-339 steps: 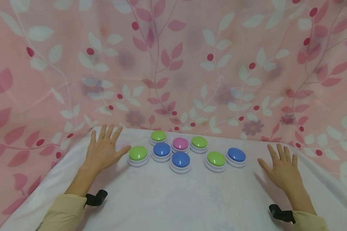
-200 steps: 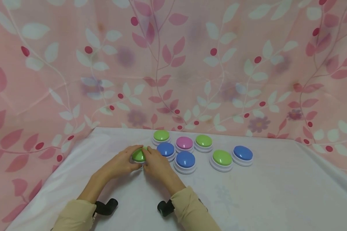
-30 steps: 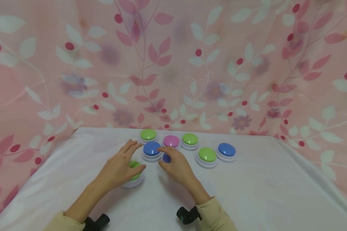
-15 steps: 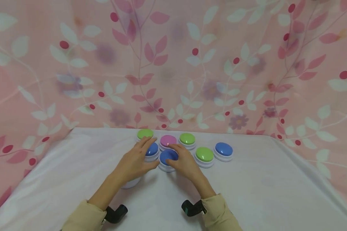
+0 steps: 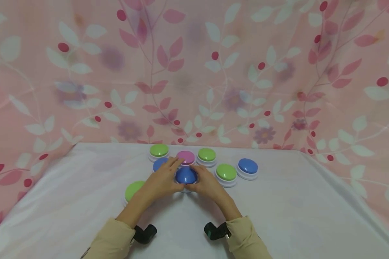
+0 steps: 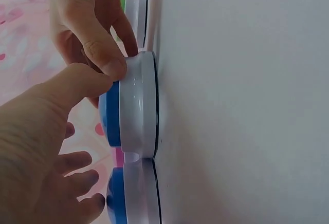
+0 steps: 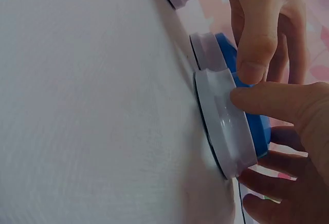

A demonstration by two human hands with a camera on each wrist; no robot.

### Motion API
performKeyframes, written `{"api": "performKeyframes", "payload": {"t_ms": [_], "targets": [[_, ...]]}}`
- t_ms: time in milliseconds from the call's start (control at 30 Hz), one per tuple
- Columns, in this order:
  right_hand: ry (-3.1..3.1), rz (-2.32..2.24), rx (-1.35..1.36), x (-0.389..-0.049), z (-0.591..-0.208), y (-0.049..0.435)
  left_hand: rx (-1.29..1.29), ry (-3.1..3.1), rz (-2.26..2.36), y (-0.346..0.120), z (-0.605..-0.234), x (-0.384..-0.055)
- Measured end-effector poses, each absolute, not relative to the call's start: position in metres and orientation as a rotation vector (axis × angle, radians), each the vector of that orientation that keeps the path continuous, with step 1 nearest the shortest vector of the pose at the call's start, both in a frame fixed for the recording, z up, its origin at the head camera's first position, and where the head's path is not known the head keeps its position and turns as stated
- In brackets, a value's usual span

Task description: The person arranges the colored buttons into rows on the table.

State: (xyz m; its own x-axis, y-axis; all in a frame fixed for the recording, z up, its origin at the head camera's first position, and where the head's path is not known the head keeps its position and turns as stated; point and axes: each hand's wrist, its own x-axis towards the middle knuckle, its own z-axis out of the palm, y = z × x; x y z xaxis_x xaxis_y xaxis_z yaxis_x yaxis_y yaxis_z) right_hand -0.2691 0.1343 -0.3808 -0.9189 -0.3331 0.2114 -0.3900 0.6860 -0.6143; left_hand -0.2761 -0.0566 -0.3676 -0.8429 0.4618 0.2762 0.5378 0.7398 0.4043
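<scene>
Both hands meet around a blue-domed push button (image 5: 186,176) with a white base, standing on the cloth. My right hand (image 5: 209,181) holds it from the right; its thumb (image 7: 252,98) lies on the white base and its fingers curl along the far side. At the left side, my left hand (image 5: 160,183) arches over the button's edge. Its thumb (image 6: 97,82) touches the dome's rim, beside the right thumb, while the other fingers (image 6: 74,183) reach forward, loosely spread and apart from the base. A second blue push button (image 6: 117,196) sits close by, partly hidden in the head view.
Behind the hands stand a pink button (image 5: 185,157) and two green buttons, one left (image 5: 159,149) and one right (image 5: 206,154). Further right are a green button (image 5: 226,171) and a blue button (image 5: 247,165). Another green button (image 5: 133,190) sits at front left, half behind the left forearm.
The green button at the left was handled by both hands earlier and now stands nearer the front. Since then both hands have moved right and closed in around the middle blue button.
</scene>
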Motion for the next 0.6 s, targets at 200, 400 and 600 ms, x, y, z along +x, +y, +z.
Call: {"api": "performKeyframes", "payload": {"t_ms": [200, 400, 600], "targets": [[-2.784, 1.183, 0.679, -0.2721, -0.3829, 0.1373, -0.828, -2.769, -0.678, -0.0538, -0.3709, -0.2777], [-2.802, 1.263, 0.677, -0.2725, -0.3837, 0.1392, -0.906, -2.771, -0.575, -0.0535, -0.3731, -0.2779], [-2.803, 1.276, 0.694, -0.2724, -0.3861, 0.1409, -0.956, -2.748, -0.532, -0.0526, -0.3777, -0.2784]]}}
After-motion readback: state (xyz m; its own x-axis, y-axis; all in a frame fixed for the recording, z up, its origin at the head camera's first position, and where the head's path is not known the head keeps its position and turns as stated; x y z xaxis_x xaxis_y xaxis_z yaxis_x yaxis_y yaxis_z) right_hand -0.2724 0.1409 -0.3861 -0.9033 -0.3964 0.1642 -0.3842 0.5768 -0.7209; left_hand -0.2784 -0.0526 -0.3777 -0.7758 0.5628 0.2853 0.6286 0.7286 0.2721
